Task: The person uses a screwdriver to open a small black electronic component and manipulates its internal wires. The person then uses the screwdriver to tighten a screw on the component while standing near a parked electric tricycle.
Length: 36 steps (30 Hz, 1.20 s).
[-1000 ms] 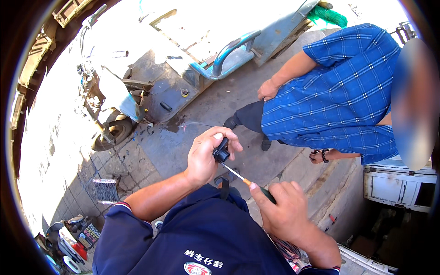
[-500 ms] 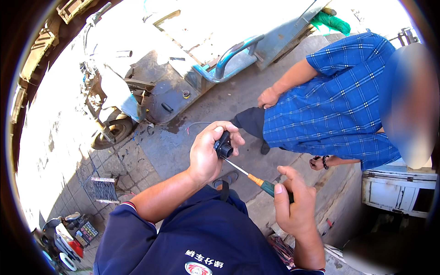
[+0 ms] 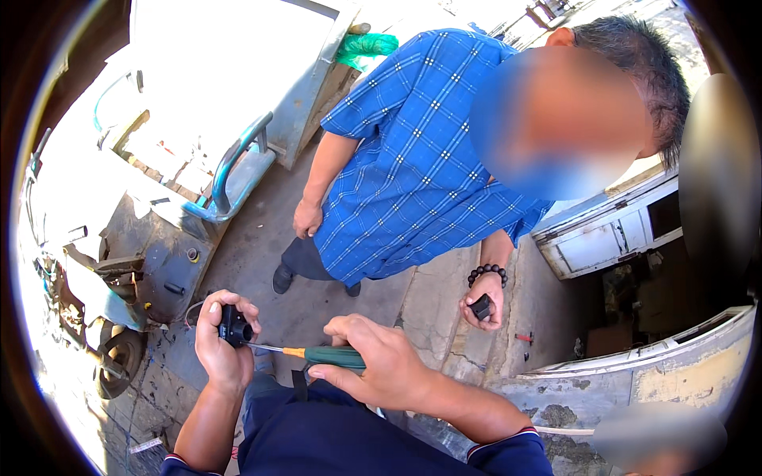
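Seen from above, a person in a dark navy top works with bare hands held out over a sunlit paved floor (image 3: pixel 274 258). The left hand (image 3: pixel 224 355) is clamped around a small black part (image 3: pixel 236 327), which sits at the fingers with its round opening turned toward the right. The right hand (image 3: pixel 389 363) is closed around the green handle of a screwdriver (image 3: pixel 337 357); its thin metal shaft (image 3: pixel 270 347) points left, nearly level, and its end meets the lower edge of the black part. Whether the tip sits in a gap or only rests against the rim is too small to tell.

For good control here, a firm left grip well clear of the tip's path seems wise, since a slip would drive the blade toward that palm. Short, gentle pressure with a slight twist would likely suit the part better than a hard shove, as it may be brittle.

Opposite stands a co-worker in a blue plaid shirt (image 3: pixel 421 159), a dark bead bracelet (image 3: pixel 486 274) on one wrist and a small black piece (image 3: pixel 479 306) in that palm.
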Each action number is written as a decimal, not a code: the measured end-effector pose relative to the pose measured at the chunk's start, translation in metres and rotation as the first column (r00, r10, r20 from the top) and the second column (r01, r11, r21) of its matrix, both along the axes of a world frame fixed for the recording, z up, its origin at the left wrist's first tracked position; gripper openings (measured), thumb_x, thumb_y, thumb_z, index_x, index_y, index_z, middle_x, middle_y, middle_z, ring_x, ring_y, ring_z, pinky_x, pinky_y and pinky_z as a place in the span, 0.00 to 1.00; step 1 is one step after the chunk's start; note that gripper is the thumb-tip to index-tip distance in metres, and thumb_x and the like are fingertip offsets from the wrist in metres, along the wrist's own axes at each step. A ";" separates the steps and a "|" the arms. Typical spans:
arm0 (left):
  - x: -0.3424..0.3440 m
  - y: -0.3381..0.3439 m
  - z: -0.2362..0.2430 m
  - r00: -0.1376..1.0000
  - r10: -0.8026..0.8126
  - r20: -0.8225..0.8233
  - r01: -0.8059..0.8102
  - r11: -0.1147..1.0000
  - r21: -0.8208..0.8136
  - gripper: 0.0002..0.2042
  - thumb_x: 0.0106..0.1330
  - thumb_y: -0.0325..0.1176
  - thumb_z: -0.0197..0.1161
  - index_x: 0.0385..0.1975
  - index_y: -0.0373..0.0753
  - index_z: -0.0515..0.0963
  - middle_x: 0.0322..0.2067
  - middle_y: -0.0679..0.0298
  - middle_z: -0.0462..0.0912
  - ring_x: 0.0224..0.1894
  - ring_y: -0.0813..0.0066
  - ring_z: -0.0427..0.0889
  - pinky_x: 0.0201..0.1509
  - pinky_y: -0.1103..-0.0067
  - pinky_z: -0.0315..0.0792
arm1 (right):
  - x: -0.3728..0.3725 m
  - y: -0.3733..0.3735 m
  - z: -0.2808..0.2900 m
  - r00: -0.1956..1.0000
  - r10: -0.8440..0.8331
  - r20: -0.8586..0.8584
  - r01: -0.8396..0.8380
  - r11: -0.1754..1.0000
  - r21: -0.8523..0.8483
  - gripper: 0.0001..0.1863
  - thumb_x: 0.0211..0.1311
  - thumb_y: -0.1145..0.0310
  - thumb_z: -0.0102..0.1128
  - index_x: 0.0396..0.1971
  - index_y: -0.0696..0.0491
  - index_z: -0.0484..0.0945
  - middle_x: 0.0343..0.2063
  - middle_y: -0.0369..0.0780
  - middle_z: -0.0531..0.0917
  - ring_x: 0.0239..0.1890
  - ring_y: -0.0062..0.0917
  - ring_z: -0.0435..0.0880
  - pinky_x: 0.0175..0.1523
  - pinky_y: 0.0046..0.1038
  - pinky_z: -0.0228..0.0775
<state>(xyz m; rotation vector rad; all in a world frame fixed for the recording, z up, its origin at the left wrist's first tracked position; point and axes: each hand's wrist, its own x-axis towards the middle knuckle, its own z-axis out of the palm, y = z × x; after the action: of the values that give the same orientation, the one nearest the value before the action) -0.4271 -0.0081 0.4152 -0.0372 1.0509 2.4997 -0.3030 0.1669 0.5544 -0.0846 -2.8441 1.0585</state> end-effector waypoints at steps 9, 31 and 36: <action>-0.006 -0.008 -0.004 0.998 0.033 0.045 -0.033 0.999 -0.014 0.13 0.76 0.42 0.48 0.43 0.41 0.76 0.31 0.58 0.82 0.27 0.70 0.79 0.27 0.78 0.66 | -0.003 -0.007 -0.006 0.997 -0.061 0.036 0.066 0.989 -0.133 0.23 0.61 0.70 0.67 0.54 0.61 0.70 0.40 0.51 0.81 0.40 0.43 0.84 0.44 0.39 0.76; -0.006 -0.005 -0.017 0.997 -0.067 0.049 0.063 0.995 0.082 0.13 0.76 0.39 0.46 0.44 0.42 0.78 0.34 0.54 0.84 0.31 0.67 0.81 0.35 0.74 0.68 | -0.006 -0.001 -0.009 0.983 0.163 -0.089 -0.169 0.984 -0.056 0.17 0.58 0.78 0.68 0.48 0.62 0.80 0.37 0.50 0.80 0.31 0.34 0.81 0.36 0.31 0.73; -0.008 -0.006 -0.018 0.995 -0.080 0.057 0.075 0.993 0.087 0.13 0.75 0.40 0.47 0.44 0.42 0.77 0.34 0.55 0.84 0.31 0.66 0.81 0.34 0.74 0.68 | 0.005 -0.008 -0.004 0.987 -0.071 0.143 0.058 0.994 0.089 0.22 0.59 0.75 0.70 0.52 0.64 0.77 0.38 0.51 0.81 0.33 0.35 0.83 0.38 0.31 0.75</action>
<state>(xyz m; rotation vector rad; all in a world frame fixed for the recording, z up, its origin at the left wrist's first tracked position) -0.4356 -0.0142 0.3976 -0.0456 0.9039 2.4547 -0.2982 0.1587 0.5499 -0.2562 -2.9892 0.9549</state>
